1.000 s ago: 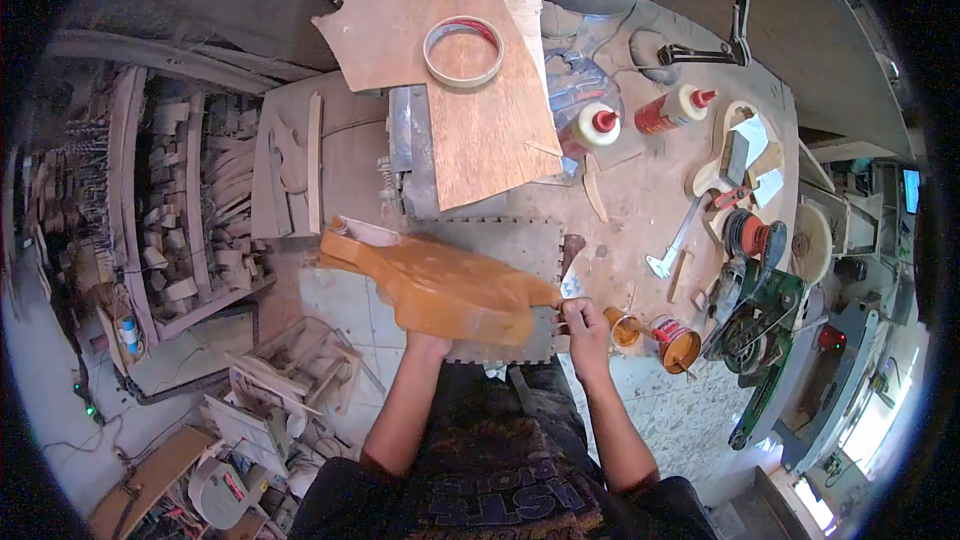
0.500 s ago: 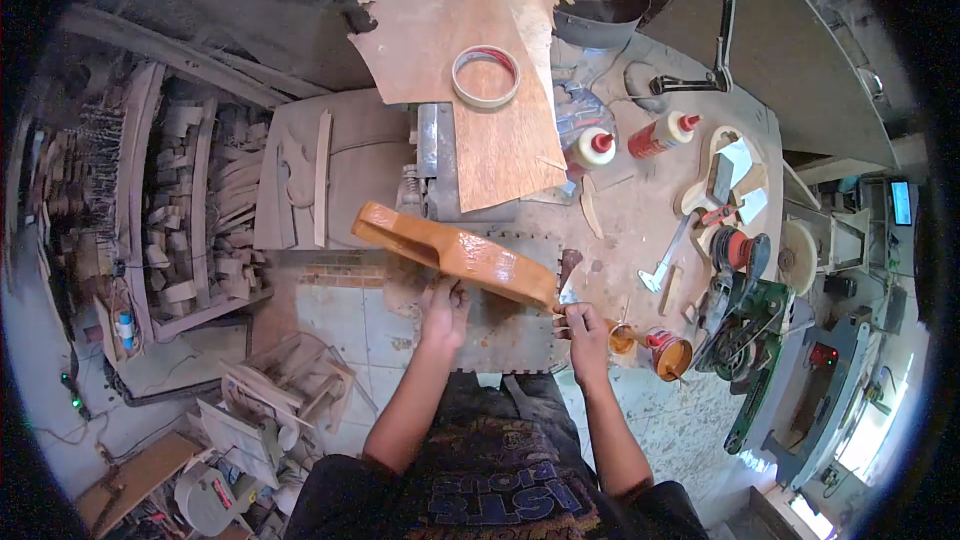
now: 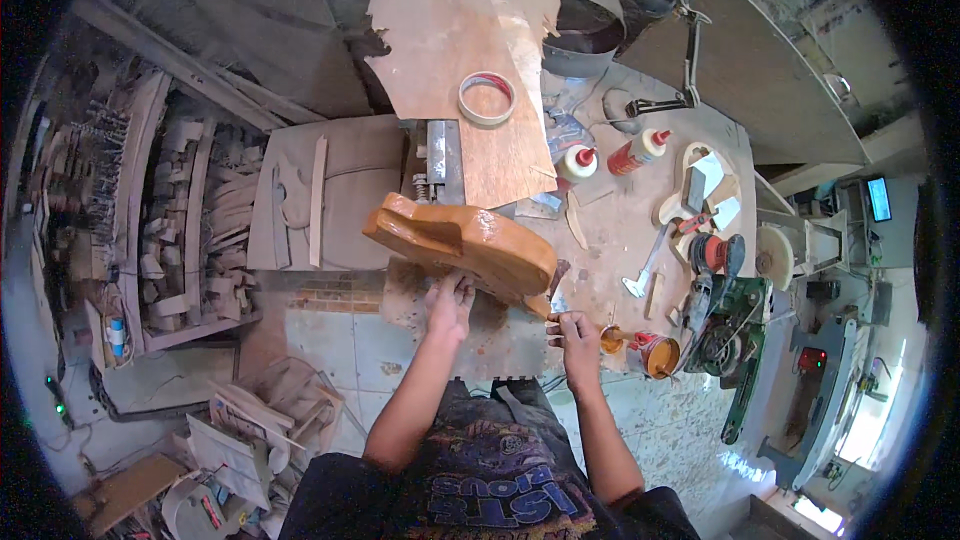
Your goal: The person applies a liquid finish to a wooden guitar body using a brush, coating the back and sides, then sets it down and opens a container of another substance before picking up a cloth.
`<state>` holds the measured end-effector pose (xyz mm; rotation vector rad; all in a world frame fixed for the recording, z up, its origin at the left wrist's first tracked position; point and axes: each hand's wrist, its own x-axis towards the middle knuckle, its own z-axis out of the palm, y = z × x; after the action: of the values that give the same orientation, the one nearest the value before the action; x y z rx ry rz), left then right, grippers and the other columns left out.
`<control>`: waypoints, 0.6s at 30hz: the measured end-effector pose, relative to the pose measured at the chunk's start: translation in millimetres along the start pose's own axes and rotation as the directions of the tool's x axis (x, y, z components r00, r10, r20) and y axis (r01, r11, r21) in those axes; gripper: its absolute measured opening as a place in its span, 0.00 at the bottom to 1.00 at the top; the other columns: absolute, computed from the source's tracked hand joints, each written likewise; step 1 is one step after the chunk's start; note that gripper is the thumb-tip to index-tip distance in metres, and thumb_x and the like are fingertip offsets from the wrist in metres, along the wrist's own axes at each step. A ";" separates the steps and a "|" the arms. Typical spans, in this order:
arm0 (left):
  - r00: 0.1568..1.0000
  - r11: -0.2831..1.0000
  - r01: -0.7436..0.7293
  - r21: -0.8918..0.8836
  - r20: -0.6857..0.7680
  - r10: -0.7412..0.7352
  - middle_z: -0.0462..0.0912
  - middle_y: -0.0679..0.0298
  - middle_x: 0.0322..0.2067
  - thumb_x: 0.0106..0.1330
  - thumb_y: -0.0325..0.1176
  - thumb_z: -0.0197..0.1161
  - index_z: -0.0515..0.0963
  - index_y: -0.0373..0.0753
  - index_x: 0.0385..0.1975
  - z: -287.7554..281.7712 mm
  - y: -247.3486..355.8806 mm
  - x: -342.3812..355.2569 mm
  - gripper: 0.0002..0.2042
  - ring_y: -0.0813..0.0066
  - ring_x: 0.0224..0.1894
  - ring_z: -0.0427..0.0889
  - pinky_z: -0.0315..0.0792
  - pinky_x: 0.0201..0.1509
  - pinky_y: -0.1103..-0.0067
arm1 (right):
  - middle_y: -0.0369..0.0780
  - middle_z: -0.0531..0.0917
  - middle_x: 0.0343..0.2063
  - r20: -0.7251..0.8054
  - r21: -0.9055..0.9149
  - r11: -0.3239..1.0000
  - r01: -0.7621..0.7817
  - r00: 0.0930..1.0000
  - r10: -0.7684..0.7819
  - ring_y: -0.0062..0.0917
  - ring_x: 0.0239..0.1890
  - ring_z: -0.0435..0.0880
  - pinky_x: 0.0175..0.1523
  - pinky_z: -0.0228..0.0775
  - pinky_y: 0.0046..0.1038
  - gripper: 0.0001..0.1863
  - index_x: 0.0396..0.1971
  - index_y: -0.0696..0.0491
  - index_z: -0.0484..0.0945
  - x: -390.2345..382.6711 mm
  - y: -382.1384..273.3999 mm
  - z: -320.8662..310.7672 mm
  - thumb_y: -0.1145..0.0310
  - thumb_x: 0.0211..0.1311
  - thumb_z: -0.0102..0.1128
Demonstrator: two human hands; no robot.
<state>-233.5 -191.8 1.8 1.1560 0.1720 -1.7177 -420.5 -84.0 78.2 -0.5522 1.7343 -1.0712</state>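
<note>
A glossy orange-brown wooden piece, shaped like an electric guitar body point(image 3: 490, 237), is held tilted above the near edge of the bench. My left hand point(image 3: 449, 308) grips it from below, its fingertips partly hidden under the lower edge. Close to the piece's lower right corner, my right hand point(image 3: 576, 338) has its fingers pinched together. What they hold, if anything, is too small to make out. Right of that hand stand a small cup point(image 3: 611, 339) of orange liquid and an open can point(image 3: 657, 355) of the same colour.
Thin plywood point(image 3: 505, 165) with a tape roll point(image 3: 487, 100) on it lies beyond. Two glue bottles point(image 3: 638, 152), a caliper point(image 3: 648, 265) and a red-and-black power tool point(image 3: 712, 253) are on the bench's right. Wood scraps point(image 3: 180, 240) fill a rack at left.
The guitar body has turned so more of its broad glossy face shows. My right hand has moved slightly down from its corner. The whole view has shifted a little.
</note>
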 end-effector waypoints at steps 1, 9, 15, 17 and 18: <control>1.000 1.000 -0.003 0.000 -0.010 0.003 0.78 0.69 0.35 0.61 0.30 0.64 0.72 0.44 0.40 1.0 1.0 0.9 0.10 0.78 0.38 0.76 0.72 0.42 0.79 | 0.40 0.81 0.37 0.000 0.000 1.000 0.009 1.000 -0.009 0.20 0.34 0.79 0.36 0.73 0.23 0.11 0.35 0.56 0.74 -0.3 0.0 1.3 0.64 0.69 0.47; 0.998 0.998 0.057 -0.042 0.017 -0.056 0.77 0.64 0.38 0.63 0.35 0.61 0.73 0.40 0.40 -3.8 1.5 9.4 0.09 0.72 0.41 0.76 0.73 0.53 0.73 | 0.38 0.80 0.38 -0.073 0.120 0.992 0.041 0.997 -0.033 0.21 0.34 0.80 0.35 0.73 0.24 0.11 0.39 0.55 0.74 -21.1 -19.3 6.9 0.63 0.68 0.50; 0.997 0.998 0.062 0.020 0.049 -0.063 0.73 0.61 0.45 0.63 0.40 0.61 0.70 0.35 0.47 1.3 4.1 3.4 0.19 0.69 0.47 0.73 0.70 0.57 0.72 | 0.40 0.80 0.39 -0.045 0.367 0.928 -0.056 0.996 0.078 0.22 0.33 0.80 0.36 0.74 0.22 0.16 0.46 0.54 0.71 -43.0 -18.2 2.2 0.57 0.69 0.49; 0.994 0.997 0.058 0.042 0.086 -0.062 0.72 0.60 0.46 0.63 0.42 0.59 0.69 0.34 0.48 -1.5 5.9 1.7 0.21 0.68 0.47 0.73 0.70 0.59 0.71 | 0.41 0.80 0.40 -0.031 0.386 0.921 -0.052 0.997 0.069 0.22 0.33 0.80 0.36 0.74 0.22 0.17 0.46 0.55 0.71 -51.0 -13.6 -1.8 0.56 0.69 0.48; 0.995 0.997 0.049 0.054 0.088 -0.054 0.72 0.59 0.49 0.62 0.46 0.58 0.67 0.32 0.51 -1.7 5.9 2.2 0.25 0.66 0.51 0.73 0.67 0.62 0.69 | 0.41 0.80 0.41 -0.016 0.429 0.900 -0.079 0.995 0.095 0.22 0.34 0.80 0.36 0.74 0.22 0.17 0.46 0.55 0.70 -55.1 -11.9 -3.7 0.56 0.69 0.48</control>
<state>-227.9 -195.1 1.5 1.1185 0.1039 -1.8252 -402.4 -46.7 116.6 -0.1755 1.4731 -1.3551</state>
